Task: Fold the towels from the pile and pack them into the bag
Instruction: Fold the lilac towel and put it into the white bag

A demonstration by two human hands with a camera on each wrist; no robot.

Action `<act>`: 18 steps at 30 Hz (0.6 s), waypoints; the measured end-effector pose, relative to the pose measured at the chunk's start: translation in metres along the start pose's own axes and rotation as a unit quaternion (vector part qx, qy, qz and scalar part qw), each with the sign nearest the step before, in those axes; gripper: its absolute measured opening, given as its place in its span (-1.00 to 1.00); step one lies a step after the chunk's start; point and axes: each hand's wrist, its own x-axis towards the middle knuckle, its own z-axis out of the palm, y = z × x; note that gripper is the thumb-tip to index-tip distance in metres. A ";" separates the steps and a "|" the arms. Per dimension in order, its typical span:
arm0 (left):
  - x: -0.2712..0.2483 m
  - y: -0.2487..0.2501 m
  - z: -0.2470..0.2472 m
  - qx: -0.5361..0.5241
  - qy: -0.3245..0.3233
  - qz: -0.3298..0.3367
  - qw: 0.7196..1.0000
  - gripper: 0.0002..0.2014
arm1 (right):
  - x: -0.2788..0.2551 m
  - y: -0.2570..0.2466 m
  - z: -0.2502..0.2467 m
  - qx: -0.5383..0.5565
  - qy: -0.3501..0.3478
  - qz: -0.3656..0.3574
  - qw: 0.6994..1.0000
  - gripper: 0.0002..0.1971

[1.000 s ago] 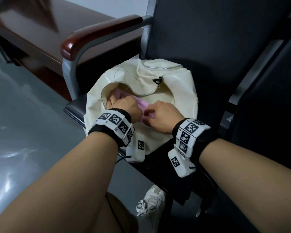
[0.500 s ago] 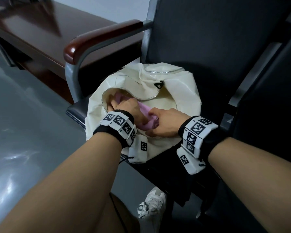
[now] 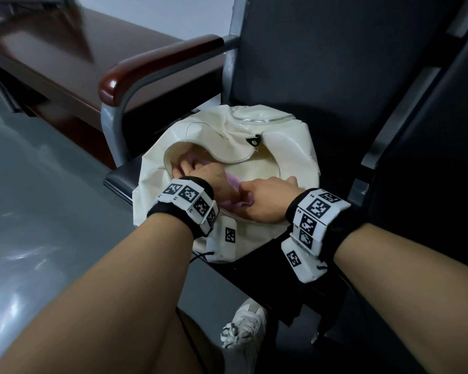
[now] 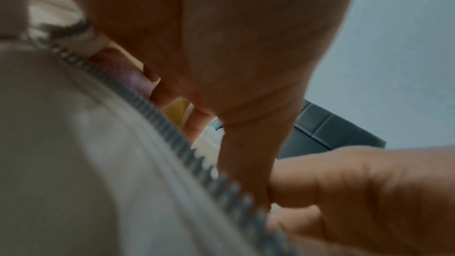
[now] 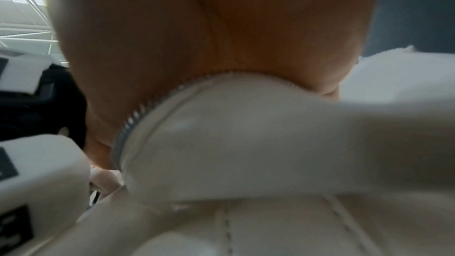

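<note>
Reaching inside bag (image 3: 287,147) mouth: both hands, pink towel (image 3: 234,184).

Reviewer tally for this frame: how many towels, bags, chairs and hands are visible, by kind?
Pink towel, partly inside the bag: 1
Cream bag: 1
Dark chair: 1
Hands, left hand and right hand: 2
Total: 5
</note>
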 end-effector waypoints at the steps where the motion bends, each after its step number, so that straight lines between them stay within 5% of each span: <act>1: -0.002 0.002 0.000 0.007 -0.006 0.000 1.000 0.07 | -0.001 0.001 -0.001 -0.003 -0.004 0.004 1.000 -0.53; 9: -0.003 -0.005 0.011 0.019 0.022 -0.008 1.000 -0.20 | -0.019 0.000 -0.003 0.001 -0.026 0.002 1.000 -0.50; 15: -0.007 0.000 0.010 0.020 0.009 -0.009 1.000 -0.10 | -0.024 0.007 0.003 0.020 -0.031 -0.011 0.999 -0.52; 18: -0.012 0.006 0.009 0.034 0.017 -0.001 0.999 -0.15 | -0.026 0.011 0.003 0.054 0.022 0.003 0.998 -0.57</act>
